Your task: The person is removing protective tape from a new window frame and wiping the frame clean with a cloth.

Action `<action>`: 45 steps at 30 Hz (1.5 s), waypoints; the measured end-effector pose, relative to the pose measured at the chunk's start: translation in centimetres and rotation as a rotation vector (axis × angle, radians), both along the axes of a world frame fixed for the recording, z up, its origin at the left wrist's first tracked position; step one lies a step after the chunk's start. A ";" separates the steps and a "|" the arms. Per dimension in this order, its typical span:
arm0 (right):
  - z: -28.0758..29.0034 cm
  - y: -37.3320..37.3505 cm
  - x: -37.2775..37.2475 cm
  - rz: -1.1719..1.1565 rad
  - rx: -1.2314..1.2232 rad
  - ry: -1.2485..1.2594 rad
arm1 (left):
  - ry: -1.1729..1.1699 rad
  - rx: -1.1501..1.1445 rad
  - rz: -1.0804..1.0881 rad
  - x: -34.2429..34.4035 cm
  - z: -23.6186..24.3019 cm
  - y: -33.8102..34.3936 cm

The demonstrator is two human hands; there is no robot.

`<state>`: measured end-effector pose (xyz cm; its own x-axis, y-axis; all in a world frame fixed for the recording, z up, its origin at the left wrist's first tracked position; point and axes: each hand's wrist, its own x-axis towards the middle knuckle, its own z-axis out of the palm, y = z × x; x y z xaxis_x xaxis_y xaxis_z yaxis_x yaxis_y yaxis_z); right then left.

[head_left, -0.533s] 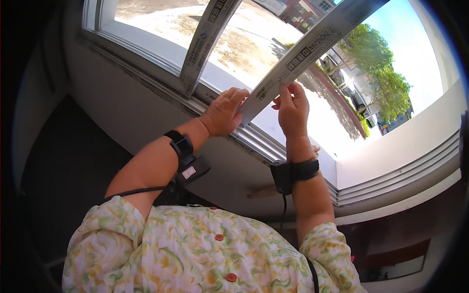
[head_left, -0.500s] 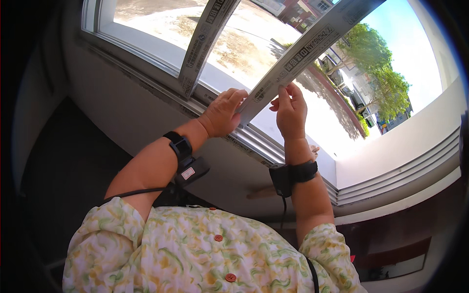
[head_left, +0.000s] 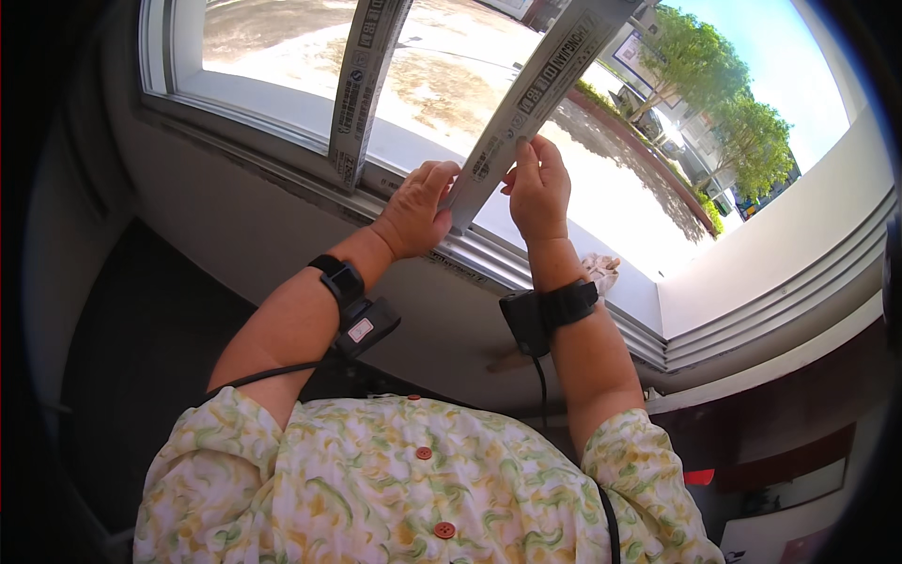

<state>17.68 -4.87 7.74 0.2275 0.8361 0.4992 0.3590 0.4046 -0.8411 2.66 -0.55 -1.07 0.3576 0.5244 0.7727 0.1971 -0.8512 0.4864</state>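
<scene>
The window bar [head_left: 529, 111] is grey with black print, and the second bar [head_left: 360, 94] has the same grey and black. The shirt [head_left: 366, 479] is white, swirled all over in green and yellow, with reddish-brown buttons [head_left: 444, 531]. The wristbands [head_left: 571, 303] and cable [head_left: 541, 381] are black. A white label [head_left: 360, 330] carries reddish marks. The trees [head_left: 695, 56] are green, the sky [head_left: 799, 85] pale blue and white.

We are indoors, the exact kind of place unclear, beside a sliding window [head_left: 537, 99]: a grey wall [head_left: 221, 207] sits under it at ten o'clock; outside show trees [head_left: 752, 141] at two, sunlit ground [head_left: 456, 75] at twelve.
</scene>
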 end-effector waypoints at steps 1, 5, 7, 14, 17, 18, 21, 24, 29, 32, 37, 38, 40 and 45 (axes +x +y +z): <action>-0.1 0.1 0.1 -0.003 0.006 0.009 | 0.009 0.006 -0.003 0.0 0.0 0.1; -0.5 0.4 0.8 -0.163 0.248 -0.095 | 0.032 -0.011 0.011 0.1 0.1 -0.1; 0.0 0.7 0.8 -0.223 0.320 -0.150 | 0.060 -0.023 0.029 0.0 0.1 -0.1; 1.7 1.2 -0.3 -0.378 0.539 -0.290 | 0.040 -0.050 0.009 0.6 0.2 -0.2; 1.3 1.6 -0.4 -0.339 0.466 -0.098 | 0.064 -0.066 0.021 0.6 0.5 0.0; 1.2 1.7 -0.6 -0.281 0.390 0.045 | 0.081 -0.046 0.026 0.4 0.6 0.1; 0.0 1.3 0.1 -0.193 0.276 0.029 | 0.164 -0.171 -0.039 -0.6 1.9 0.1; -3.1 2.1 1.7 -0.127 0.287 -0.119 | 0.170 -0.377 -0.083 -0.7 6.1 -1.1; -3.5 0.4 1.4 0.009 0.028 0.001 | 0.079 -0.025 0.140 2.0 12.4 -1.1; -3.3 0.7 1.1 -0.026 0.064 -0.099 | 0.035 0.383 0.303 3.6 15.4 0.0; -3.4 1.5 1.5 -0.061 0.090 -0.172 | 0.086 0.445 0.325 3.5 16.0 1.4; -3.3 1.6 1.6 -0.042 0.085 -0.154 | 0.071 0.416 0.287 3.5 16.2 1.5; -3.3 1.8 1.8 -0.010 0.089 -0.136 | 0.017 0.392 0.246 3.2 17.2 1.8; -3.6 1.6 2.4 -0.083 0.101 -0.211 | 0.089 0.415 0.515 2.7 24.1 3.0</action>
